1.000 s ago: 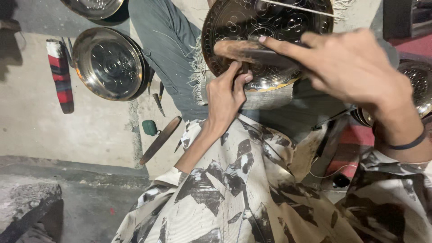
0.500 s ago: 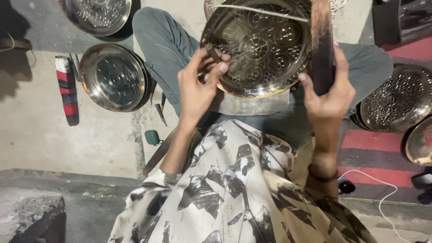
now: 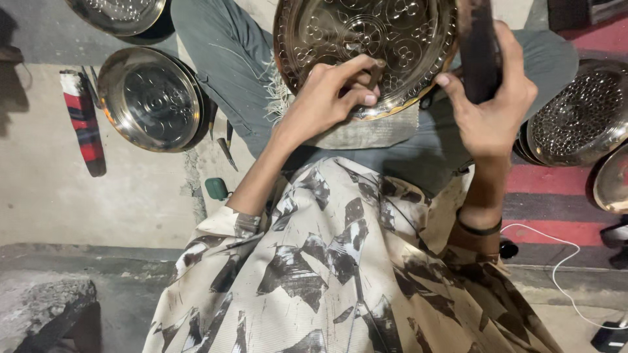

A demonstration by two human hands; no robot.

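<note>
A round engraved metal plate (image 3: pixel 340 39) lies on a cloth pad (image 3: pixel 379 134) across my lap. My left hand (image 3: pixel 330 98) rests on the plate's near rim, its fingers pinched around a small rod-like tool (image 3: pixel 375 72) that stands on the patterned surface. My right hand (image 3: pixel 494 104) is at the plate's right edge, gripping a dark wooden handle (image 3: pixel 479 46) held upright. The handle's upper end runs out of the view. A dark band circles my right wrist.
On the floor to the left lie a plain metal plate (image 3: pixel 152 98), another plate (image 3: pixel 118 13) behind it, a red striped cloth roll (image 3: pixel 84 121), small tools (image 3: pixel 226 147) and a green object (image 3: pixel 216 188). Patterned plates (image 3: pixel 579 114) stack at the right. A white cable (image 3: pixel 562 261) trails near my right elbow.
The view has shifted so the plate sits higher and closer. My left hand has settled on the near rim with the small tool upright. My right hand still grips the dark handle.
</note>
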